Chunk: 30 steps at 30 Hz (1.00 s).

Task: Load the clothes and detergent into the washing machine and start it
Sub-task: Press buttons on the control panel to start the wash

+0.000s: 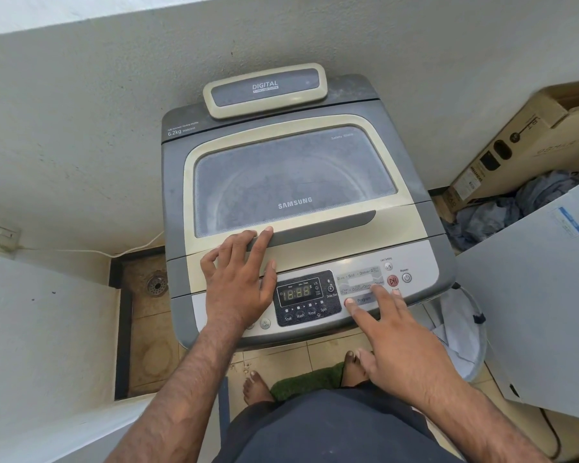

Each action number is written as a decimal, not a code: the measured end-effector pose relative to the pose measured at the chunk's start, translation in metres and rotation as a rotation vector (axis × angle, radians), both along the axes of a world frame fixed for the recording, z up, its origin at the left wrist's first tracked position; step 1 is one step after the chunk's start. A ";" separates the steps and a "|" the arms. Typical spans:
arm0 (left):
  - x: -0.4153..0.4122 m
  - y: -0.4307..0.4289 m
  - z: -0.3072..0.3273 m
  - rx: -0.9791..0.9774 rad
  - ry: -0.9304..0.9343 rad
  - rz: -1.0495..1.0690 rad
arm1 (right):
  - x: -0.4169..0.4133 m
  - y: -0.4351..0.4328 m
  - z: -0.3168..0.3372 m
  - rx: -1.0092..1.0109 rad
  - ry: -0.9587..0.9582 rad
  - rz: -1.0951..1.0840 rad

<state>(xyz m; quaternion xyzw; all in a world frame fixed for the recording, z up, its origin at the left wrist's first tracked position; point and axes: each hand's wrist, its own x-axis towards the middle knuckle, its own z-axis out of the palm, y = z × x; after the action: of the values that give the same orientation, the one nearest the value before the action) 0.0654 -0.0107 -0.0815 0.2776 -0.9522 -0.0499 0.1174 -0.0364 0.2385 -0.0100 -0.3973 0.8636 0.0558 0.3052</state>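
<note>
One washing machine (298, 195). Two hands: left hand (238, 279), right hand (391, 335). Two bare feet (254, 385). One cardboard box (528, 138), one floor drain (156, 285), one wall socket (4, 237), one green mat (308, 379), one heap of blue clothes (502, 208).

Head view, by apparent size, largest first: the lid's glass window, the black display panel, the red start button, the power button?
1. glass window
2. black display panel
3. red start button and power button: these look nearly alike, so they are left unranked against each other.
</note>
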 end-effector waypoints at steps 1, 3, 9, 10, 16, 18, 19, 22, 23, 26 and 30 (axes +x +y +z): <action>0.000 0.000 0.000 0.003 -0.001 -0.001 | 0.000 0.000 0.000 0.002 -0.001 0.000; 0.000 0.000 0.000 0.007 -0.005 -0.002 | 0.000 0.000 0.001 0.002 -0.005 -0.003; 0.000 0.000 0.002 0.003 0.002 0.000 | -0.002 0.002 0.002 -0.013 -0.016 -0.005; 0.000 0.000 0.002 0.003 0.004 0.000 | -0.002 0.002 0.002 -0.014 -0.020 -0.002; 0.000 0.000 0.001 -0.005 -0.004 0.001 | 0.000 0.003 0.002 0.003 0.002 0.022; 0.000 0.000 0.001 -0.007 -0.004 0.001 | 0.001 0.002 0.002 0.014 0.005 0.025; 0.000 0.000 0.001 -0.009 -0.001 0.002 | 0.001 0.002 0.002 0.016 0.005 0.025; 0.000 0.000 0.000 -0.017 0.009 0.003 | 0.001 0.001 0.002 0.018 0.009 0.026; 0.000 0.000 0.001 -0.020 0.012 0.002 | 0.001 0.001 0.002 0.020 0.011 0.026; 0.000 0.001 0.001 -0.022 0.023 0.000 | 0.000 -0.001 0.001 0.023 0.017 0.027; 0.000 0.000 0.000 -0.025 0.021 0.004 | -0.002 -0.002 0.001 0.028 0.024 0.032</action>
<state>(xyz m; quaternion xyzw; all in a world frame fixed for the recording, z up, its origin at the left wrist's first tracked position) 0.0653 -0.0107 -0.0811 0.2774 -0.9509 -0.0407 0.1308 -0.0379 0.2363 -0.0089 -0.4060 0.8600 0.0774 0.2994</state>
